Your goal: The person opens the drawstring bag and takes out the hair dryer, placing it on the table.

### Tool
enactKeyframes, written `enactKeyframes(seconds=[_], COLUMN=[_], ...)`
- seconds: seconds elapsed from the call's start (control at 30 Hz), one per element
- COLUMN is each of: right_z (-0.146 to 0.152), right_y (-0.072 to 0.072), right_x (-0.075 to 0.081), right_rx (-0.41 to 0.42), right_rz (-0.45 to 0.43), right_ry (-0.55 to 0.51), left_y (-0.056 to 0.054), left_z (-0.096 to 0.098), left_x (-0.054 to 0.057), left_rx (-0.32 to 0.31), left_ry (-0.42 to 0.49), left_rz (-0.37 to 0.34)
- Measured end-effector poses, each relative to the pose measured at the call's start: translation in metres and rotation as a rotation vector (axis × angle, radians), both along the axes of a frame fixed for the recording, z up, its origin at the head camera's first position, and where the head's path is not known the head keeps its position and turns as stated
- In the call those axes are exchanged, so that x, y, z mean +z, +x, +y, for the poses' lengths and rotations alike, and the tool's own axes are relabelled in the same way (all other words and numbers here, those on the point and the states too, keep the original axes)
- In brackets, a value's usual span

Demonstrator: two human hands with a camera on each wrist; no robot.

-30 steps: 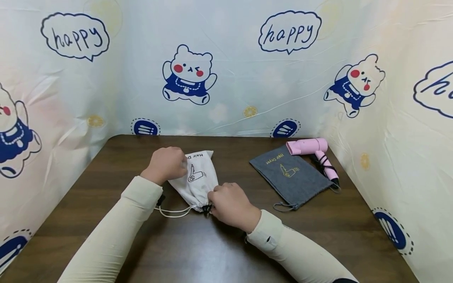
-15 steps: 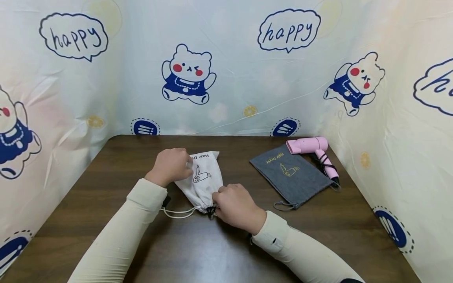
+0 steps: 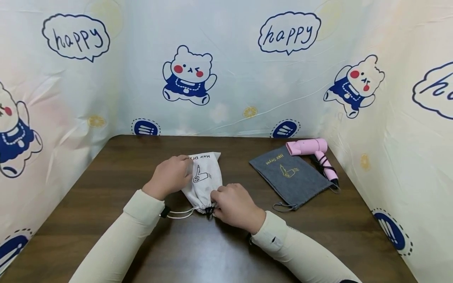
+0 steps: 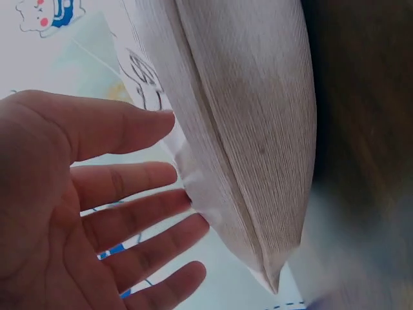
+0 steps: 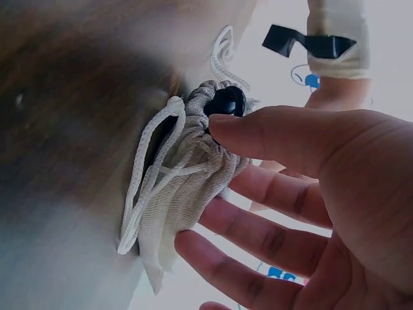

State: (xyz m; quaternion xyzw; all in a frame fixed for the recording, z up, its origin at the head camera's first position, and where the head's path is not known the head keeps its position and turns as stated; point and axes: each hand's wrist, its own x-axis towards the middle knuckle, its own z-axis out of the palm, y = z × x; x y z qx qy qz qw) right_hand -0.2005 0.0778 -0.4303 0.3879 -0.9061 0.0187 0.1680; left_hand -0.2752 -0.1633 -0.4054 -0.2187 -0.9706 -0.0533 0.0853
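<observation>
A plump white drawstring bag (image 3: 207, 179), printed with "Hair Dryer" and a dryer outline, lies on the table. My left hand (image 3: 170, 177) is at its left side; in the left wrist view the straight, spread fingers (image 4: 139, 216) reach its side and the thumb lies by the print. My right hand (image 3: 237, 206) is at the gathered mouth. In the right wrist view its thumb (image 5: 277, 132) touches the neck, beside a dark object (image 5: 226, 103) showing in the mouth, and the extended fingers rest along the fabric. White cord loops (image 5: 145, 174) hang from the neck.
To the right lies a flat grey drawstring bag (image 3: 290, 177) with a yellow dryer print. Across its far corner rests a pink hair dryer (image 3: 308, 146), black cord wound round its handle. Printed cloth (image 3: 226, 70) surrounds the brown table (image 3: 198, 251) behind and at both sides.
The white bag has shifted a little to the right, and both hands have moved along with it. My left hand has come slightly nearer the body. The grey bag and pink dryer stay put.
</observation>
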Motion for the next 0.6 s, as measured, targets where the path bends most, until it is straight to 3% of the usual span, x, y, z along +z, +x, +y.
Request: enactKeyframes(seconds=[0.4, 0.6], right_z=[0.002, 0.003], right_y=[-0.001, -0.002], right_x=[0.004, 0.004], right_rx=[-0.021, -0.064], right_rz=[-0.003, -0.041], right_ry=[-0.012, -0.019], left_y=[0.032, 0.044], left_z=[0.013, 0.022], left_x=[0.000, 0.002], left_rx=[-0.070, -0.074], left_ry=[0.029, 0.030], left_rz=[0.119, 0.093])
